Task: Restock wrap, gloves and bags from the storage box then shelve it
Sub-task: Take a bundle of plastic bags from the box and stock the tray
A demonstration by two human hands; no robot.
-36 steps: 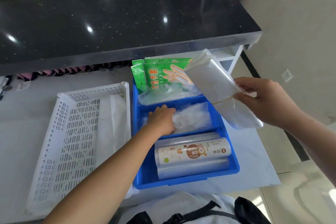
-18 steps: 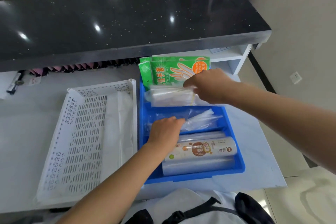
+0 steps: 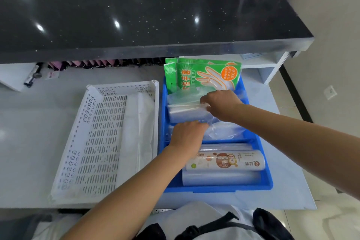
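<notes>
A blue tray [image 3: 266, 183] sits on the white counter. Green glove packs [image 3: 202, 76] stand at its far end. A folded bundle of clear plastic bags [image 3: 185, 112] lies just in front of them, and my right hand [image 3: 222, 104] grips its right end. My left hand [image 3: 187, 135] rests palm down on more clear bags [image 3: 226, 131] in the tray's middle. Wrap rolls, one with a printed label [image 3: 226, 161], lie along the near end. The white perforated storage box [image 3: 101, 138] stands to the tray's left, with a white sheet inside.
A black stone countertop [image 3: 136, 17] overhangs the far side of the work surface. A dark tool [image 3: 33, 77] lies under it at far left. White shelving [image 3: 268, 68] is at the right, with tiled floor beyond the counter's right edge.
My right hand brought the clear bag bundle from mid-air at the right down into the tray's far part. My left hand stayed on the bags in the middle.
</notes>
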